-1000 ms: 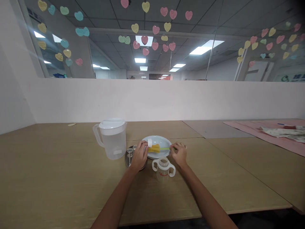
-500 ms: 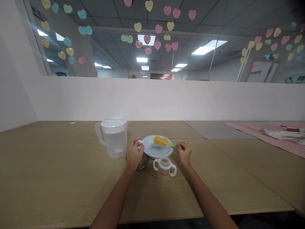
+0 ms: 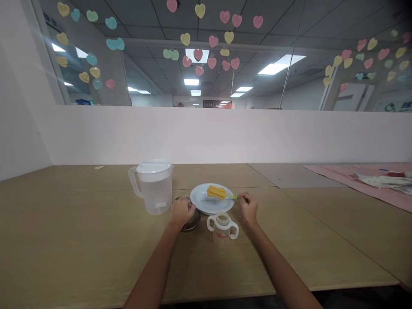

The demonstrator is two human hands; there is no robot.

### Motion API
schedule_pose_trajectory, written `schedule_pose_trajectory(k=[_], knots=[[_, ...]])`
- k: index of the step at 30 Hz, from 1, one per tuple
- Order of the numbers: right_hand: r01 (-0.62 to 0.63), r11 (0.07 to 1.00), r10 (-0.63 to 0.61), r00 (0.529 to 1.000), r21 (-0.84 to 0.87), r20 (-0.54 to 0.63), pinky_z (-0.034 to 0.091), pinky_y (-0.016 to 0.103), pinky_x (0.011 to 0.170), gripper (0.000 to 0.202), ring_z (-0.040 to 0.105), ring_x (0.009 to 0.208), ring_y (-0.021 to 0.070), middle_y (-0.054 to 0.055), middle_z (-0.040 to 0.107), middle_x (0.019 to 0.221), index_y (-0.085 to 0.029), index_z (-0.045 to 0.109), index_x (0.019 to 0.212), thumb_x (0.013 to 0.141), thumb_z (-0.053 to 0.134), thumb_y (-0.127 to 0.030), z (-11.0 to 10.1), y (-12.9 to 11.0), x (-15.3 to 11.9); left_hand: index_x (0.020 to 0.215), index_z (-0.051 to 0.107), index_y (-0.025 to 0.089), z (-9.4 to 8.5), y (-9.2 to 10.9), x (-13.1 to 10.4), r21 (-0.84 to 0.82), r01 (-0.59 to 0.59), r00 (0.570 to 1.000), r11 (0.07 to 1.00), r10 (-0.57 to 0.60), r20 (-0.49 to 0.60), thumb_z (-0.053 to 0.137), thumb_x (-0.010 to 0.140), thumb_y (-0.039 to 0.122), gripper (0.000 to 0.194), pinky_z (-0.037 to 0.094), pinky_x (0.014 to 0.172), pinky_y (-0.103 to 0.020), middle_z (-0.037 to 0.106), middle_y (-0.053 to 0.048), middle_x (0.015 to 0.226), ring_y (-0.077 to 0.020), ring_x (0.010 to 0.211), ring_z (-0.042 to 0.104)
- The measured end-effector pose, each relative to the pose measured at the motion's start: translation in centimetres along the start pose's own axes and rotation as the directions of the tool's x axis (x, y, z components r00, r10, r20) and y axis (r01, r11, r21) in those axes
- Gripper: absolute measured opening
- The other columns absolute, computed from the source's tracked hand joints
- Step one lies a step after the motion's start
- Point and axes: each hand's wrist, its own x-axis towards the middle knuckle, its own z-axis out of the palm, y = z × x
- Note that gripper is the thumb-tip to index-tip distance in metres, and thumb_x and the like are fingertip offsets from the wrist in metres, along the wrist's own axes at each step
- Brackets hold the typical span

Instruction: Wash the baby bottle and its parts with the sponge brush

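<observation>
A light brown counter is stretched from side to side, its far edge set against a white wall. Along that far edge, well to the right, a pink cloth is spread. Left of the counter's middle, a translucent pitcher is stood upright, its white lid on and its handle turned to the left edge. To its right, about midway between the far and near edges, a white plate is placed. Nearer the near edge, a clear two-handled cup is stood open-topped. Left of the cup, a dark round tray is partly covered from view by the left hand, whose fingers are curled; whether anything is held there cannot be told. By the right hand, fingertips narrowed, the green stem of a yellow sponge brush is pinched, its head held over the plate.
</observation>
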Motion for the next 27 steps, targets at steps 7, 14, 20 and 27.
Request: schedule_pose_trajectory(k=[7, 14, 20, 27], knots=[[0.0, 1.0, 0.0, 1.0, -0.013, -0.017, 0.037, 0.03, 0.067, 0.018, 0.051, 0.07, 0.0185, 0.003, 0.059, 0.065, -0.018, 0.059, 0.061, 0.072, 0.049, -0.028, 0.0, 0.0, 0.0, 0.076, 0.068, 0.014, -0.1, 0.3, -0.3, 0.118, -0.124, 0.987, 0.985, 0.11, 0.121, 0.041, 0.08, 0.034, 0.034, 0.039, 0.065, -0.031, 0.067, -0.012, 0.08, -0.0234, 0.077, 0.061], [0.003, 1.0, -0.003, 1.0, -0.005, -0.014, 0.038, 0.03, 0.068, 0.018, 0.052, 0.071, 0.0192, 0.004, 0.06, 0.066, -0.018, 0.06, 0.062, 0.073, 0.049, -0.028, -0.1, -0.1, 0.1, 0.076, 0.067, 0.016, 0.3, -0.1, -0.2, 0.077, -0.124, 0.989, 0.989, 0.117, 0.09, 0.04, 0.082, 0.029, 0.031, 0.038, 0.066, -0.031, 0.067, -0.011, 0.082, -0.0229, 0.079, 0.062], [-0.005, 1.0, 0.005, 1.0, -0.014, -0.012, 0.038, 0.03, 0.069, 0.019, 0.052, 0.07, 0.0187, 0.004, 0.06, 0.066, -0.018, 0.06, 0.061, 0.072, 0.049, -0.029, -0.1, -0.1, 0.1, 0.077, 0.064, 0.016, 0.6, -0.3, 0.0, 0.063, -0.12, 0.991, 0.991, 0.116, 0.066, 0.041, 0.081, 0.027, 0.026, 0.037, 0.067, -0.029, 0.065, -0.01, 0.084, -0.0211, 0.081, 0.06], [0.005, 1.0, -0.005, 1.0, -0.014, -0.022, 0.038, 0.03, 0.068, 0.02, 0.052, 0.07, 0.0188, 0.004, 0.06, 0.066, -0.018, 0.06, 0.061, 0.073, 0.049, -0.029, -0.1, -0.2, 0.1, 0.076, 0.059, 0.018, 0.8, -0.3, 0.0, 0.047, -0.12, 0.991, 0.992, 0.117, 0.065, 0.044, 0.077, 0.021, 0.015, 0.035, 0.063, -0.027, 0.063, -0.007, 0.08, -0.02, 0.077, 0.059]])
